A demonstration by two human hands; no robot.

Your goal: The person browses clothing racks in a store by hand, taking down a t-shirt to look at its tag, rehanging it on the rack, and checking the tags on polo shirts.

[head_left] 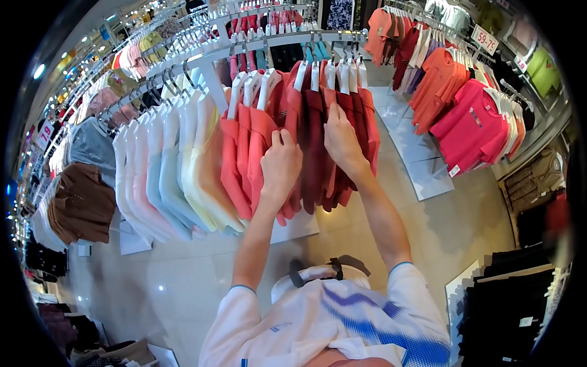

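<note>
My left hand [281, 164] is closed on the front of a coral shirt [259, 131] that hangs on a white hanger [267, 88]. To its right, my right hand [342, 139] pinches an orange-red shirt [329, 98] just below its hanger. Dark red shirts [313, 134] hang between the two hands, and more red shirts [369, 122] hang to the right of my right hand. All of these are on a curved metal rail [275, 40]. My fingertips are partly hidden against the cloth.
Left along the rail hang pale yellow [205, 165], light blue and white shirts. Brown shirts [82, 202] are at the far left. A bright pink shirt [474, 125] hangs on a rack at right, above a white platform [416, 162]. Dark clothes [504, 312] lie at lower right.
</note>
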